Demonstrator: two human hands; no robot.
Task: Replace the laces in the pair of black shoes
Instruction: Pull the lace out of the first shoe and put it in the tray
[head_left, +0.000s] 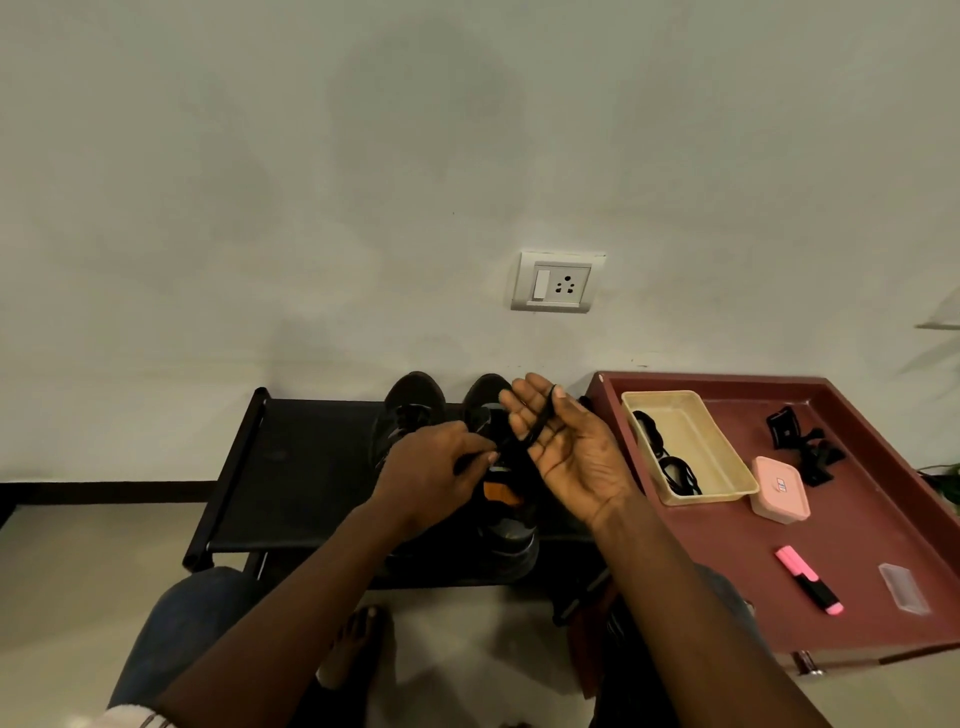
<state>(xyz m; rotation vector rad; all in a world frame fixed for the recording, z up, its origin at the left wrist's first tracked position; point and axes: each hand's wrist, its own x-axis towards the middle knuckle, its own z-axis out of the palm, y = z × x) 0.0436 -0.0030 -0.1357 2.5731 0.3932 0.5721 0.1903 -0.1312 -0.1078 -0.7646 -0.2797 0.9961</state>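
Mid frame, above the black shoes (415, 402) on the bench (291, 467), the left hand (431, 470) pinches a black lace (540, 415) lying over the spread right hand (571, 457), maybe winding it up, so next comes a fresh lace from the tray (696, 431) at right.

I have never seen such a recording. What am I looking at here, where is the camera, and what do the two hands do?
There is no machine here. A person wears one camera on the head, so this single picture looks forward and down at their own arms. The left hand pinches a black lace, which runs up across the open palm of the right hand. Behind the hands, two black shoes stand on a low black rack. To the right is a reddish table. On it are a beige tray holding what look like more black laces, a pink box, a pink highlighter and some small black parts.
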